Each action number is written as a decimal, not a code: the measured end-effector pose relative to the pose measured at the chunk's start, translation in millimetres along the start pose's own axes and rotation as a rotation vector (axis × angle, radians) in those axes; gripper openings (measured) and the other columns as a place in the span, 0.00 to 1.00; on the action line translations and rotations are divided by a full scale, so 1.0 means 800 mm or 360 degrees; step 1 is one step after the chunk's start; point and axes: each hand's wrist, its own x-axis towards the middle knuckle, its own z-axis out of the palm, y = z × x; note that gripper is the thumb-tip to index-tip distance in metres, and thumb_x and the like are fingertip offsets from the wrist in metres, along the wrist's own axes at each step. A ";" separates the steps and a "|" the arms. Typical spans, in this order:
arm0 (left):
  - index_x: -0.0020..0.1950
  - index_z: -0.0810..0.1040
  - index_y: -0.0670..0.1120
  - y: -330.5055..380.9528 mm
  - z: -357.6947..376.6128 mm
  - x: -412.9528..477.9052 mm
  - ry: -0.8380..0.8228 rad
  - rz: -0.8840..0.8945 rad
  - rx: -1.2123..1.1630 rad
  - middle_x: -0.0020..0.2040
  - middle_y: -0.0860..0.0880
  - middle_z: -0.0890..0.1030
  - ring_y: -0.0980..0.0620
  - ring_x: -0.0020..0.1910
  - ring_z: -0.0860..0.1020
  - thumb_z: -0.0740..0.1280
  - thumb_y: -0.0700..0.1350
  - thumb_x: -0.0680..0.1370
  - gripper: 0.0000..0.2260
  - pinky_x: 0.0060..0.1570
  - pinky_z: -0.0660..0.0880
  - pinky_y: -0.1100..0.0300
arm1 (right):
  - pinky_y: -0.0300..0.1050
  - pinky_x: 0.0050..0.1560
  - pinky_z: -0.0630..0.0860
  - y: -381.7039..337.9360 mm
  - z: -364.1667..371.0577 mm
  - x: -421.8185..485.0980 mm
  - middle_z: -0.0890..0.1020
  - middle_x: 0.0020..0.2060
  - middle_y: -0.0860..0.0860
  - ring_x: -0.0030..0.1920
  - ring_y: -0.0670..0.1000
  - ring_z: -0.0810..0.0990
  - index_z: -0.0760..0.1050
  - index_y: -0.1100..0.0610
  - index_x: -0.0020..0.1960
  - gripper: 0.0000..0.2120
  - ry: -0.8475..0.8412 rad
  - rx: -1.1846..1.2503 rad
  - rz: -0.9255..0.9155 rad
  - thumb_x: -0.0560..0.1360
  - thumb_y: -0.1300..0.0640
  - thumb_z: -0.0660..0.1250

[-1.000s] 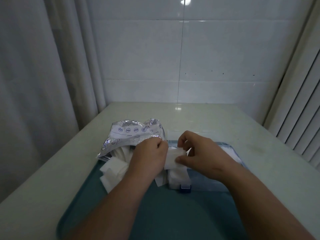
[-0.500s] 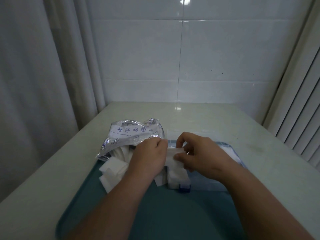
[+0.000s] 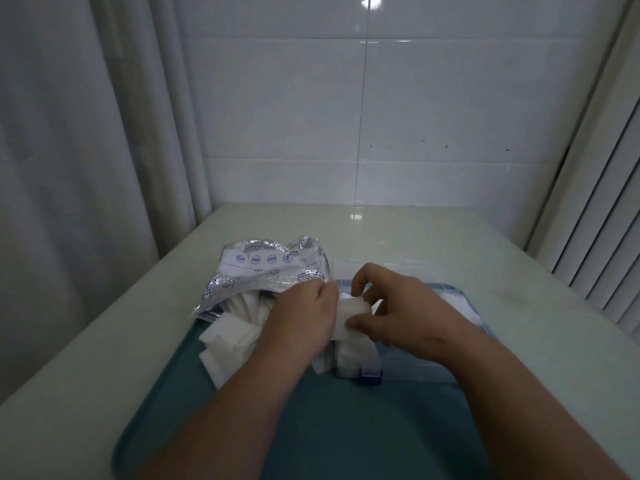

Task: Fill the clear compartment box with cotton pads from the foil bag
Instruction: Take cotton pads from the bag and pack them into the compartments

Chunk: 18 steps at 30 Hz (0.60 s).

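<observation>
Cotton pads [image 3: 348, 311] are pinched in a small stack between the left hand [image 3: 304, 318] and the right hand [image 3: 401, 308], both curled on them, just above the clear compartment box [image 3: 419, 370]. Loose pads [image 3: 230, 341] are seen at the foil bag [image 3: 266, 271] mouth, on the teal tray [image 3: 346, 431].

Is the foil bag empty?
No: white pads spill out of the foil bag onto the tray.

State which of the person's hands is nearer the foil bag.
Left. The left hand is right beside the foil bag; the right hand is further right, over the clear box.
</observation>
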 end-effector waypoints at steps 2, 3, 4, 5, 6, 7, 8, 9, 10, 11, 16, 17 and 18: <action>0.32 0.64 0.45 0.004 -0.003 -0.002 -0.0009 -0.0019 -0.0042 0.34 0.46 0.72 0.45 0.40 0.71 0.55 0.46 0.81 0.17 0.39 0.64 0.52 | 0.39 0.34 0.80 -0.001 -0.001 -0.001 0.80 0.44 0.41 0.34 0.44 0.82 0.69 0.41 0.47 0.09 0.0018 0.0044 -0.0003 0.75 0.50 0.70; 0.33 0.64 0.45 0.006 -0.004 -0.003 -0.0021 -0.0018 -0.0057 0.35 0.46 0.73 0.43 0.41 0.71 0.54 0.45 0.82 0.17 0.40 0.66 0.52 | 0.39 0.34 0.80 -0.002 -0.002 -0.001 0.80 0.43 0.41 0.34 0.44 0.82 0.70 0.41 0.46 0.09 0.0026 0.0064 -0.0005 0.75 0.51 0.70; 0.34 0.64 0.45 0.007 -0.005 -0.004 -0.0036 -0.0016 -0.0057 0.37 0.45 0.74 0.42 0.43 0.72 0.54 0.44 0.82 0.16 0.43 0.67 0.51 | 0.38 0.33 0.80 -0.002 -0.002 -0.001 0.80 0.43 0.41 0.34 0.44 0.82 0.70 0.41 0.45 0.09 0.0032 0.0082 -0.0008 0.75 0.51 0.70; 0.34 0.65 0.44 0.008 -0.005 -0.004 -0.0050 -0.0025 -0.0051 0.38 0.44 0.74 0.42 0.44 0.72 0.53 0.44 0.82 0.16 0.44 0.68 0.51 | 0.37 0.32 0.79 -0.003 -0.002 -0.001 0.80 0.43 0.42 0.34 0.44 0.83 0.71 0.41 0.44 0.09 0.0032 0.0094 -0.0009 0.75 0.52 0.70; 0.34 0.64 0.44 0.008 -0.005 -0.004 -0.0061 -0.0043 -0.0046 0.37 0.44 0.74 0.42 0.43 0.72 0.53 0.44 0.82 0.16 0.43 0.67 0.51 | 0.36 0.32 0.79 -0.003 -0.002 -0.001 0.81 0.42 0.42 0.34 0.45 0.83 0.71 0.42 0.44 0.09 0.0030 0.0102 -0.0009 0.75 0.53 0.70; 0.33 0.64 0.45 0.007 -0.004 -0.003 -0.0076 -0.0056 -0.0038 0.35 0.46 0.72 0.42 0.42 0.71 0.53 0.45 0.81 0.16 0.40 0.65 0.52 | 0.36 0.31 0.78 -0.003 -0.002 -0.002 0.81 0.42 0.43 0.34 0.45 0.83 0.72 0.42 0.44 0.09 0.0024 0.0108 -0.0007 0.75 0.53 0.70; 0.33 0.64 0.45 0.006 -0.002 -0.002 -0.0095 -0.0060 -0.0023 0.34 0.47 0.72 0.43 0.41 0.71 0.53 0.46 0.81 0.17 0.38 0.63 0.53 | 0.35 0.29 0.77 -0.003 -0.002 -0.002 0.82 0.42 0.43 0.33 0.45 0.82 0.72 0.43 0.44 0.09 0.0016 0.0114 -0.0002 0.75 0.54 0.71; 0.33 0.64 0.46 0.005 -0.001 -0.001 -0.0110 -0.0061 -0.0009 0.34 0.47 0.71 0.44 0.40 0.71 0.53 0.46 0.81 0.17 0.38 0.63 0.53 | 0.33 0.27 0.74 -0.003 -0.002 -0.002 0.82 0.42 0.43 0.32 0.44 0.82 0.72 0.43 0.44 0.09 0.0006 0.0117 0.0007 0.74 0.54 0.71; 0.33 0.65 0.46 0.004 0.000 -0.001 -0.0116 -0.0061 -0.0005 0.34 0.47 0.72 0.44 0.40 0.71 0.53 0.46 0.81 0.17 0.38 0.62 0.54 | 0.32 0.27 0.73 -0.003 -0.002 -0.002 0.82 0.42 0.43 0.31 0.43 0.81 0.71 0.43 0.44 0.10 -0.0004 0.0112 0.0018 0.74 0.54 0.72; 0.33 0.65 0.46 0.004 0.000 -0.001 -0.0113 -0.0056 -0.0007 0.34 0.47 0.72 0.45 0.39 0.71 0.53 0.46 0.81 0.17 0.37 0.62 0.54 | 0.31 0.27 0.72 -0.002 -0.002 -0.001 0.82 0.42 0.43 0.31 0.43 0.81 0.71 0.42 0.45 0.11 -0.0014 0.0101 0.0028 0.73 0.54 0.72; 0.35 0.66 0.46 0.004 -0.002 -0.003 -0.0113 -0.0066 -0.0038 0.35 0.48 0.72 0.43 0.40 0.73 0.54 0.47 0.82 0.16 0.41 0.70 0.52 | 0.42 0.38 0.81 0.000 0.001 0.000 0.81 0.44 0.42 0.36 0.44 0.82 0.71 0.40 0.46 0.12 0.0016 0.0042 0.0032 0.70 0.47 0.74; 0.35 0.65 0.46 0.005 -0.002 -0.003 -0.0117 -0.0044 -0.0018 0.35 0.47 0.72 0.43 0.41 0.73 0.54 0.46 0.82 0.16 0.42 0.69 0.51 | 0.43 0.40 0.81 0.000 0.001 0.000 0.81 0.44 0.41 0.37 0.44 0.81 0.71 0.40 0.46 0.12 0.0024 0.0000 0.0030 0.69 0.46 0.74; 0.34 0.64 0.46 0.005 -0.001 -0.003 -0.0113 -0.0029 0.0001 0.35 0.47 0.71 0.43 0.41 0.72 0.54 0.45 0.82 0.16 0.40 0.67 0.52 | 0.42 0.41 0.80 0.000 0.001 0.000 0.80 0.44 0.41 0.39 0.43 0.80 0.71 0.40 0.46 0.12 0.0024 -0.0047 0.0028 0.70 0.45 0.74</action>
